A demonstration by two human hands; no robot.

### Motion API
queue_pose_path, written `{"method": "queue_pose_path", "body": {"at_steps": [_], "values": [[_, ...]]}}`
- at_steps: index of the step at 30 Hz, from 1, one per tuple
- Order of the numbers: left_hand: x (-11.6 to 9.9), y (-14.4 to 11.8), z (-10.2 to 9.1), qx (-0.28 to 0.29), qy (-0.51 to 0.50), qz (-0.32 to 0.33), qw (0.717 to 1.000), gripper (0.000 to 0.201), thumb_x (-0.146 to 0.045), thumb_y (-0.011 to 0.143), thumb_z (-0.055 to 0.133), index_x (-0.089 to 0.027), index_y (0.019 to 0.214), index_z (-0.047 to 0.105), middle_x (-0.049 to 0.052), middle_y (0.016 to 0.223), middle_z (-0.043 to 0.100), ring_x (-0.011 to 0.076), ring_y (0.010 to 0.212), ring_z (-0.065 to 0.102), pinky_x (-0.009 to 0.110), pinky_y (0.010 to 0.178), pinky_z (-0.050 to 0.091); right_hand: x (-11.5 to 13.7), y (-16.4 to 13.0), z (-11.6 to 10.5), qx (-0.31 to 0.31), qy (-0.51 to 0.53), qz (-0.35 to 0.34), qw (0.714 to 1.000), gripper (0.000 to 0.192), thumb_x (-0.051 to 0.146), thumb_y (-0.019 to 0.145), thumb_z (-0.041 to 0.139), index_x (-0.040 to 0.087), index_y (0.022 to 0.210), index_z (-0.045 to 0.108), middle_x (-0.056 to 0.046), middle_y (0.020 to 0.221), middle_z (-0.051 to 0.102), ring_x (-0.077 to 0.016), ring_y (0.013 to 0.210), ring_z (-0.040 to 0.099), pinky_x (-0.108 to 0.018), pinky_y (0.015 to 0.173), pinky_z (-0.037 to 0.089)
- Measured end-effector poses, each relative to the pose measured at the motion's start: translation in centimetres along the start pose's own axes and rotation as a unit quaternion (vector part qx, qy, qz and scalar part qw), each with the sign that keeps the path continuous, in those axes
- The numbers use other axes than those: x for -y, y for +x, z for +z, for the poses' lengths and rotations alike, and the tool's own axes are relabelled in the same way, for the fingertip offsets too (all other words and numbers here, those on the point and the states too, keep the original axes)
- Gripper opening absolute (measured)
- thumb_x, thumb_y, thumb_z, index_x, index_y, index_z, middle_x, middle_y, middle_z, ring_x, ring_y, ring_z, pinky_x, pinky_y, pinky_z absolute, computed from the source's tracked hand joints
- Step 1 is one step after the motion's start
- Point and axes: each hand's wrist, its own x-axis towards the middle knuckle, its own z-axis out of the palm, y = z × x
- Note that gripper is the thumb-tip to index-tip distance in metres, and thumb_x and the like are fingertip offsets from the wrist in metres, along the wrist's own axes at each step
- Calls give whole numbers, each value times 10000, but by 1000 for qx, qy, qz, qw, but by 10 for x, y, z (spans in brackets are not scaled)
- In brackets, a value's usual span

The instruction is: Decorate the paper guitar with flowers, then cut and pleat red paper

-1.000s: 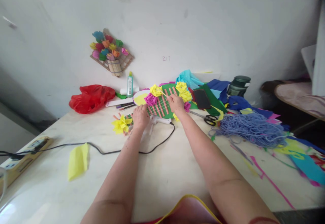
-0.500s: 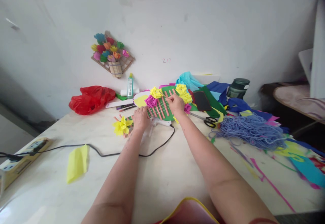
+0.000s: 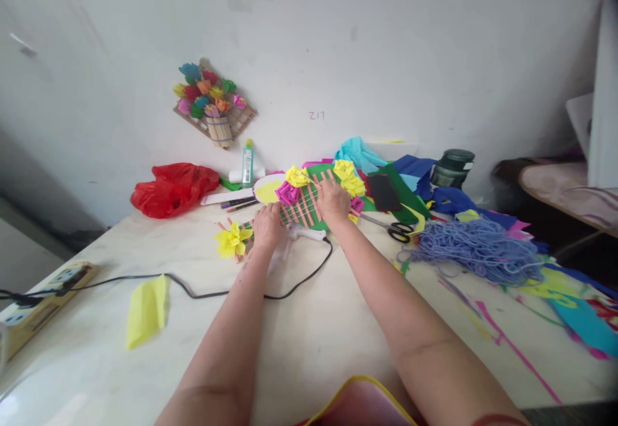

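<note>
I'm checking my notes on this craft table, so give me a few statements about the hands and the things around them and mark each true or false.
1. Both hands rest on the lattice. True: the left hand presses its near end, the right hand lies on its green part.
2. The scissors are in the right hand. False: they lie on the table, to the right of that hand.
3. A pink flower sits on the lattice between the hands. True.
4. The glue bottle lies on its side. False: it stands upright by the wall.
5. The red bag lies right of the blue yarn. False: it lies far to the left.
</note>
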Motion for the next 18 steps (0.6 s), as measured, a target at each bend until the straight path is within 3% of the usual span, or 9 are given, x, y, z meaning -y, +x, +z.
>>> {"method": "queue_pose_path", "body": {"at_steps": [8,18], "values": [[0,0,0,0,1,1,1000,499,-114,655,512,-155,1152,516,100,1050,596,246,998,526,349,858,380,-1,1,8,49,33,58,997,293,286,892,404,150,845,659,-95,792,665,-189,710,578,-272,611,351],[-1,-1,-1,5,-9,-2,1000,485,-113,679,486,-160,1161,507,104,1040,593,250,1005,520,362,855,377,-3,3,14,15,134,124,983,203,316,808,537,162,782,667,-68,791,680,-182,744,590,-260,646,373]]}}
